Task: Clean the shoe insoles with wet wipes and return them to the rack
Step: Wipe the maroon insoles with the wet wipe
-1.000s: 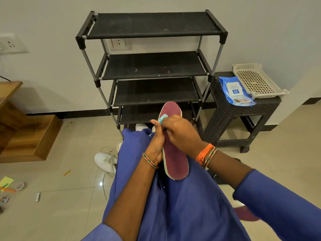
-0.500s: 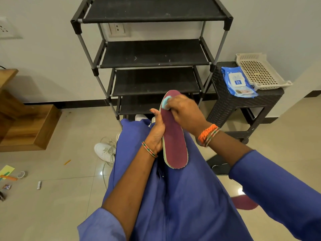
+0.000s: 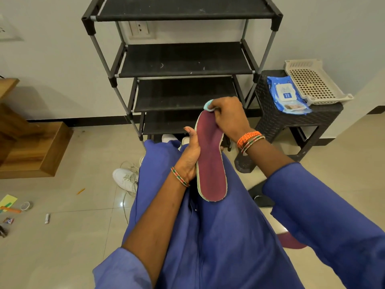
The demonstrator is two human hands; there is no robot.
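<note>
Insole (image 3: pixel 211 163), maroon face up, pale edge: held over the lap on blue trousers (image 3: pixel 218 236), toe end pointing to the rack.
Left hand (image 3: pixel 190 155): clasps the insole's left edge at mid-length, thumb raised alongside.
Right hand (image 3: pixel 229 115): fingers curled, pinching a light blue wet wipe (image 3: pixel 208 105) against the insole's toe tip.
Shoe rack (image 3: pixel 183 65), black, four shelves: directly behind the hands, against the wall; the raised insole and right hand cover part of its lowest shelves.
Dark woven stool (image 3: pixel 291 122): just right of the rack. On it, a blue wipes pack (image 3: pixel 286 94) and a cream perforated tray (image 3: pixel 314 82), touching side by side.
White sneaker (image 3: pixel 126 178): on the floor left of the legs. A dark shoe (image 3: pixel 262 200) lies right of them, and a second maroon piece (image 3: pixel 291 243) shows under the right sleeve, partly hidden.
Wooden furniture (image 3: pixel 31 147): far left. Small scattered items (image 3: pixel 12 207) on the tiles nearby, too small to identify.
Change from a second ago: the right hand with the wipe has travelled from the upper part of the insole to its very tip; the left grip is unchanged.
</note>
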